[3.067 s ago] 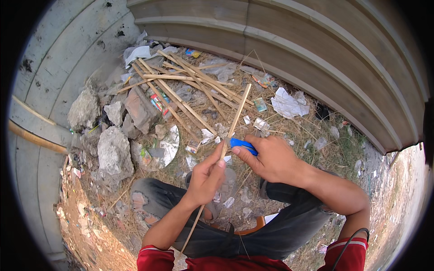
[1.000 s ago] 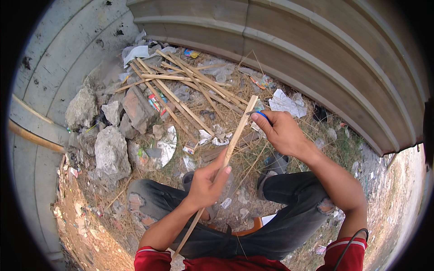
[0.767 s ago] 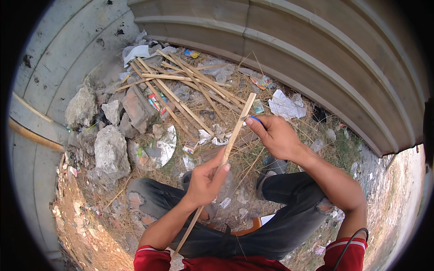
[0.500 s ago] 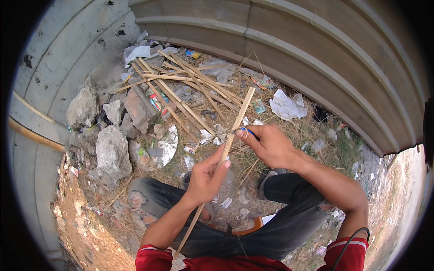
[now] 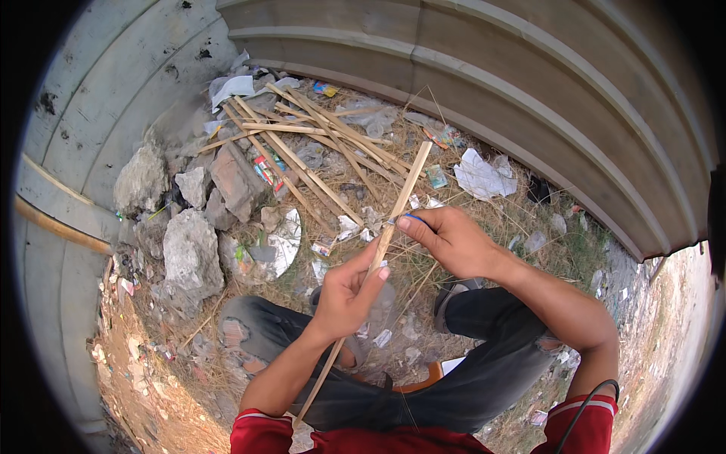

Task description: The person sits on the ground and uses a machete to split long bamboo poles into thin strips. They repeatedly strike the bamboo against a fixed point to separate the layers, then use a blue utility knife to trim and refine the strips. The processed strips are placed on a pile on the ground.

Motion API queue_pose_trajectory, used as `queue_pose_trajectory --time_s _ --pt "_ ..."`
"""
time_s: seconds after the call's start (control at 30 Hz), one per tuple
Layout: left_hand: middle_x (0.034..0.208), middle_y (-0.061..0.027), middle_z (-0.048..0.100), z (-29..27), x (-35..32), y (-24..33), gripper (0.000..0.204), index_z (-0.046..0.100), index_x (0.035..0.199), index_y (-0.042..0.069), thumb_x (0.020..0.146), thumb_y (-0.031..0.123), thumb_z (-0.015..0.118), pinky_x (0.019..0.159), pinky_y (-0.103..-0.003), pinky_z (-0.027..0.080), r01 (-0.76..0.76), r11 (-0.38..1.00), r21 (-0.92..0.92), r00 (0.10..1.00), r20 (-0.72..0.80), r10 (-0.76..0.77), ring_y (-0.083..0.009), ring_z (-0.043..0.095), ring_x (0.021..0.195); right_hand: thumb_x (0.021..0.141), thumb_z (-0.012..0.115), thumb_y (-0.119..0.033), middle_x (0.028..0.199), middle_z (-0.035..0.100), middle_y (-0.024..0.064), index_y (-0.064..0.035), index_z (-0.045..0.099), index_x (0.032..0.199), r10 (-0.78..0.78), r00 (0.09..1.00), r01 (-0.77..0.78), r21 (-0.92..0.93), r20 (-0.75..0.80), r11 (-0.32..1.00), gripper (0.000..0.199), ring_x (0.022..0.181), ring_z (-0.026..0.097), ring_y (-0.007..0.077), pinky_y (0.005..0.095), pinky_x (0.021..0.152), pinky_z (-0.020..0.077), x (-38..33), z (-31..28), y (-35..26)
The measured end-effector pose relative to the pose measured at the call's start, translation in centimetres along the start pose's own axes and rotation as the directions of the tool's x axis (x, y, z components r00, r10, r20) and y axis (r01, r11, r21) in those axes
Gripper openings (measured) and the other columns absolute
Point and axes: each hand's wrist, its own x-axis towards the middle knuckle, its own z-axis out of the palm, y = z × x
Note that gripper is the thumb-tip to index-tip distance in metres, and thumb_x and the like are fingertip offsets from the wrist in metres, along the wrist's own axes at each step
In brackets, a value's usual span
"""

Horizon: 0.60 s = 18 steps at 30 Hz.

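A long, flat wooden strip (image 5: 409, 181) slants from my lap up over the littered ground. My left hand (image 5: 342, 301) is closed round its middle, with the thumb along one side. In my right hand (image 5: 457, 246) is a small blue-handled knife (image 5: 418, 220), pinched between thumb and fingers. Its narrow metal end meets the strip's right edge, just above my left hand. My fingers hide most of the handle. Beyond the strip's upper end lies a loose pile of similar wooden strips (image 5: 299, 166).
Broken concrete lumps (image 5: 189, 250) and a brick-like block (image 5: 235, 181) lie at the left. A corrugated metal sheet (image 5: 529, 113) stands along the back and right; a pale panel (image 5: 113, 98) rises at the left. Paper scraps (image 5: 484, 176), wrappers and dry grass cover the ground.
A thin white loop seen beside the knife is no longer visible. My right thumb and the knife have shifted slightly against the strip. The left hand keeps its grip.
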Motion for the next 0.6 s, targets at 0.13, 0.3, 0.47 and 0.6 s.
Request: queue_pose_trajectory --time_s 0.13,0.3,0.47,0.6 --pt "0.091 0.0068 0.051 0.0 -0.1 -0.1 0.051 0.039 0.151 -0.004 0.102 0.002 0.054 0.055 -0.017 0.028 -0.007 1.000 -0.013 1.000 0.021 0.007 0.0030 0.036 0.067 0.104 0.050 -0.049 0.054 0.045 0.0013 -0.0034 0.065 0.075 0.070 0.978 -0.132 0.325 0.196 0.936 0.056 0.053 0.043 0.0106 0.0310 0.051 0.0370 0.5 -0.9 1.6" --pt "0.086 0.0035 0.060 0.0 -0.1 -0.7 0.052 0.041 0.150 -0.003 0.101 0.004 0.057 0.058 -0.020 0.040 -0.025 0.997 0.075 0.998 -0.047 0.028 -0.0012 0.049 0.066 0.099 0.061 -0.046 0.056 0.039 -0.0055 -0.0029 0.066 0.081 0.133 0.978 -0.201 0.570 0.159 0.797 0.047 0.048 0.035 0.0057 0.0258 0.046 0.0287 0.0 -2.5 0.8" --pt "0.093 -0.0191 0.072 0.6 0.2 -0.6 0.053 0.047 0.147 0.001 0.097 0.010 0.062 0.070 -0.028 0.052 -0.101 0.835 0.540 0.988 -0.046 0.149 -0.0171 0.071 0.079 0.088 0.078 -0.032 0.055 0.049 -0.0018 -0.0024 0.072 0.084 0.038 0.987 -0.026 0.082 -0.156 0.996 0.030 0.047 0.043 0.0085 0.0294 0.045 0.0330 -0.1 -1.6 -0.3" --pt "0.094 -0.0268 0.070 0.9 0.0 -0.2 0.053 0.049 0.145 0.001 0.096 0.012 0.062 0.072 -0.030 0.053 -0.032 0.807 0.590 0.993 -0.072 0.092 -0.0276 0.075 0.083 0.080 0.079 -0.022 0.057 0.058 0.0086 -0.0044 0.074 0.083 -0.058 0.979 0.035 -0.118 -0.197 0.992 0.018 0.049 0.056 0.0221 0.0351 0.050 0.0434 -0.6 -1.1 -0.7"
